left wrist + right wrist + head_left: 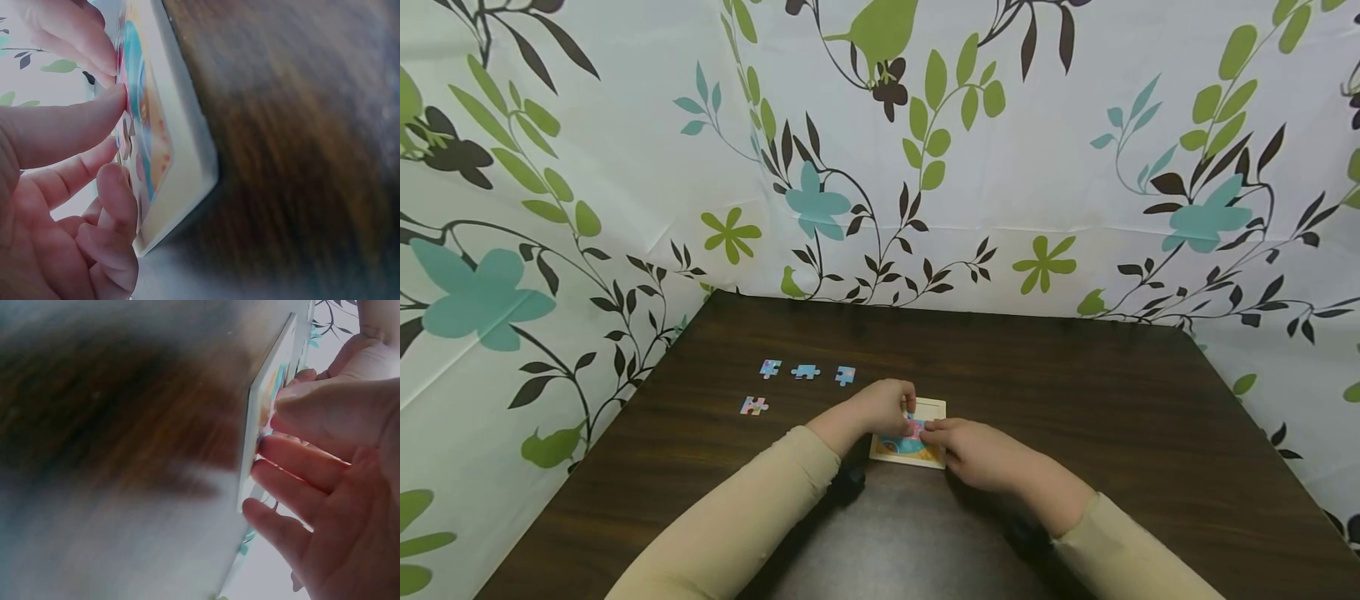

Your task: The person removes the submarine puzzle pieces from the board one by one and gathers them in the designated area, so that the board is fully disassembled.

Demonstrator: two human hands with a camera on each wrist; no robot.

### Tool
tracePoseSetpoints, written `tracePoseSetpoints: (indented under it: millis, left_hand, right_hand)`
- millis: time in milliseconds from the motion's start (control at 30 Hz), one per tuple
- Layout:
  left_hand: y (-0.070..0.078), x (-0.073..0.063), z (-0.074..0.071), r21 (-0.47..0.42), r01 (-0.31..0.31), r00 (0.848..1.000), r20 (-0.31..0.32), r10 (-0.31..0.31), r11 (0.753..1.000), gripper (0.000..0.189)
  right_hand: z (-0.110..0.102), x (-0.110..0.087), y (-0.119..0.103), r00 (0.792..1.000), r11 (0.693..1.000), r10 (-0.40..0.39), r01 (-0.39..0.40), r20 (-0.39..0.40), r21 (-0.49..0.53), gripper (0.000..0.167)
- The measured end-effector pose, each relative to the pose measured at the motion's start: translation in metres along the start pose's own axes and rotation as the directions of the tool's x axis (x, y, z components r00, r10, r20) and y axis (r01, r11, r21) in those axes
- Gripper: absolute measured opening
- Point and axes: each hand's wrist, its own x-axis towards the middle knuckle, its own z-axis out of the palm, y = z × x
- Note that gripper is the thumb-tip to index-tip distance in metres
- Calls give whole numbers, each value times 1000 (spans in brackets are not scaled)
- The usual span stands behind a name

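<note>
A small wooden puzzle tray [907, 461] with a pale frame lies on the dark table, partly filled with a blue and orange picture. Over its left side bends my left hand [883, 407], thumb and forefinger pinching a pink puzzle piece [915, 428] low against the tray. In the left wrist view, a piece's edge [127, 134] shows between that thumb and forefinger. From the right comes my right hand [977, 450], its fingertips on the picture beside the pink piece. Its fingers [300, 462] are stretched out along the tray's edge in the right wrist view.
To the left of the tray lie loose puzzle pieces: a row of three, a blue-pink one [770, 368], a blue one [806, 372] and another blue one [846, 376], with a pink-yellow one [754, 406] nearer. A patterned curtain [880, 208] hangs behind the table [1075, 375].
</note>
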Motion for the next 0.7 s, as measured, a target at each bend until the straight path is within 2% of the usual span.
tracePoseSetpoints:
  millis: [233, 567, 700]
  left_hand:
    - [1, 1, -1, 5, -14, 1000, -5, 14, 1000, 25]
    - [0, 5, -3, 3, -28, 999, -20, 28, 1000, 23]
    - [-1, 7, -3, -39, -24, 1000, -11, 24, 999, 22]
  right_hand:
    - [-4, 0, -6, 998, 993, -59, 56, -19, -104, 40]
    - [-3, 2, -10, 997, 993, -64, 60, -40, -101, 43]
    - [-1, 2, -10, 996, 993, -66, 60, -52, -103, 43]
